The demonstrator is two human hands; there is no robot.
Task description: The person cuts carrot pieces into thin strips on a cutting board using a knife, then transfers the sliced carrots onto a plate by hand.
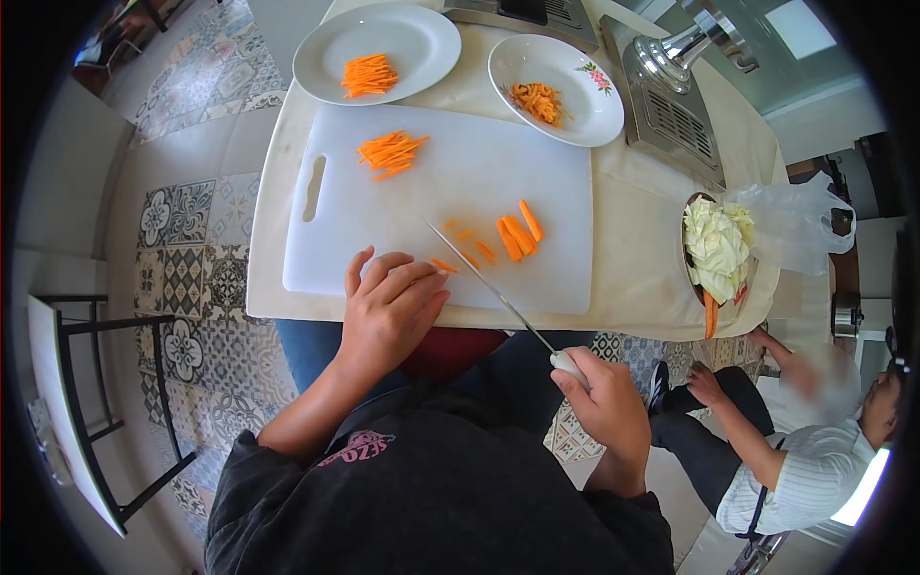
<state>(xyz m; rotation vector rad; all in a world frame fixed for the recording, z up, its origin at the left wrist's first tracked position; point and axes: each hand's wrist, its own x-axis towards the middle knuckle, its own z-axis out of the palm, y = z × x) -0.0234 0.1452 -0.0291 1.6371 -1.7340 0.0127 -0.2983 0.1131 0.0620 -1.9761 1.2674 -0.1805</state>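
My right hand (609, 401) grips a knife (499, 299) by its pale handle, the blade slanting up and left over the white cutting board (537, 172). On the board's near edge rests my left hand (391, 305), fingers apart and bent, its fingertips beside a small carrot piece (443, 265) left of the blade. A few thin carrot slices (485, 251) lie around the blade. Thicker carrot sticks (516, 238) sit to the right, and a pile of carrot strips (391, 153) is at the upper left of the board.
Behind the board stand a white plate (422, 38) with carrot strips and a flowered plate (513, 62) with carrot scraps. Metal stoves (676, 125) line the far side. Cabbage (717, 247) and a plastic bag (795, 225) are at right. Another person (795, 470) sits at lower right.
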